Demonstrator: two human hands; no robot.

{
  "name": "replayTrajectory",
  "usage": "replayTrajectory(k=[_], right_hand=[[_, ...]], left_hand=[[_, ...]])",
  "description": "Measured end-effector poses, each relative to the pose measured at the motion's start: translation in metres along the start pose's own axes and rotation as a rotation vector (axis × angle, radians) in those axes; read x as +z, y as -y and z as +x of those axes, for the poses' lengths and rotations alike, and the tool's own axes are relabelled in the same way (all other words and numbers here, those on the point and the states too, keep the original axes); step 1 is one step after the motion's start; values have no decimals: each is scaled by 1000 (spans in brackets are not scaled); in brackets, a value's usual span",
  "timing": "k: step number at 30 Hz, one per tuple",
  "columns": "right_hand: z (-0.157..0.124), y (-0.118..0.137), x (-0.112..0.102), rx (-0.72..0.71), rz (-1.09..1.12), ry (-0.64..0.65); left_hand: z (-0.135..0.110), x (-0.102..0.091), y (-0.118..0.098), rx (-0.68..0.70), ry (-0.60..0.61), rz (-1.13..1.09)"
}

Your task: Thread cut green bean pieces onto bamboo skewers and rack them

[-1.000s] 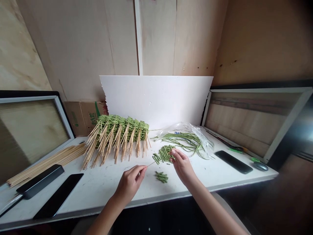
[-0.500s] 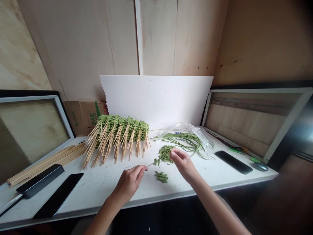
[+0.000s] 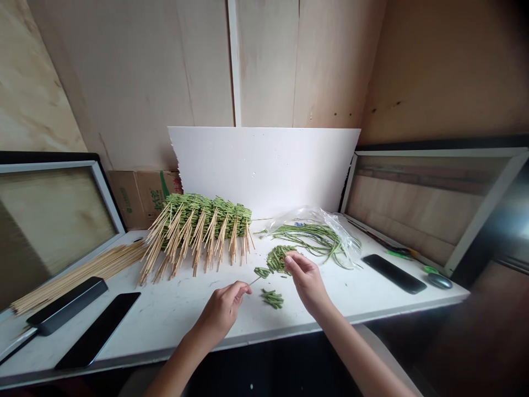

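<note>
Head view: skewer (image 3: 255, 280), one, thin, held aslant above the surface (image 3: 173, 317), bean pieces (image 3: 262, 272) at its far end.
Left hand (image 3: 225, 306): thumb and fingers closed in a pinch on the skewer's near part.
Right hand (image 3: 306, 277): fingertips drawn close together beside the heap (image 3: 276, 259); whether anything lies between them cannot be told.
Handling, as judged: skewer light, stiff, liable to snap if bent; best gripped on the bare shaft. Bean pieces light, firm, rather smooth, apt to roll or split; best taken by the sides, at mid-length.
Also present: small pile (image 3: 273, 299), nearer the person; stack (image 3: 206, 212) of loaded skewers, farther left; long beans (image 3: 303, 234), beyond the heap.
</note>
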State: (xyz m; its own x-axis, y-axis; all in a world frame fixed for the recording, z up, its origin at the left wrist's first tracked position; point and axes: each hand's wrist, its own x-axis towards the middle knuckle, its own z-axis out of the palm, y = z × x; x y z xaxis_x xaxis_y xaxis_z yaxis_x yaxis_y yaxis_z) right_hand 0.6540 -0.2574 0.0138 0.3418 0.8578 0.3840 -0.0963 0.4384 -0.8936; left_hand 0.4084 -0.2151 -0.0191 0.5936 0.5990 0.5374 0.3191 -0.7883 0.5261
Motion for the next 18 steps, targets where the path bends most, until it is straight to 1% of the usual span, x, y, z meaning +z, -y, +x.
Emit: replayTrajectory(k=[5,11,14,18], right_hand=[[-3,-2,4,-21,-13,-37],[-6,-11,7,10,25,-117],[-9,-12,11,0,-4,-117],[-11,-6,14,-16,-13,-108]], left_hand=[[-2,5,3,4,-6,-15],[-4,9,4,18,-45,-10],[-4,9,2,23,-46,-4],[-2,6,-4,47,-69,13]])
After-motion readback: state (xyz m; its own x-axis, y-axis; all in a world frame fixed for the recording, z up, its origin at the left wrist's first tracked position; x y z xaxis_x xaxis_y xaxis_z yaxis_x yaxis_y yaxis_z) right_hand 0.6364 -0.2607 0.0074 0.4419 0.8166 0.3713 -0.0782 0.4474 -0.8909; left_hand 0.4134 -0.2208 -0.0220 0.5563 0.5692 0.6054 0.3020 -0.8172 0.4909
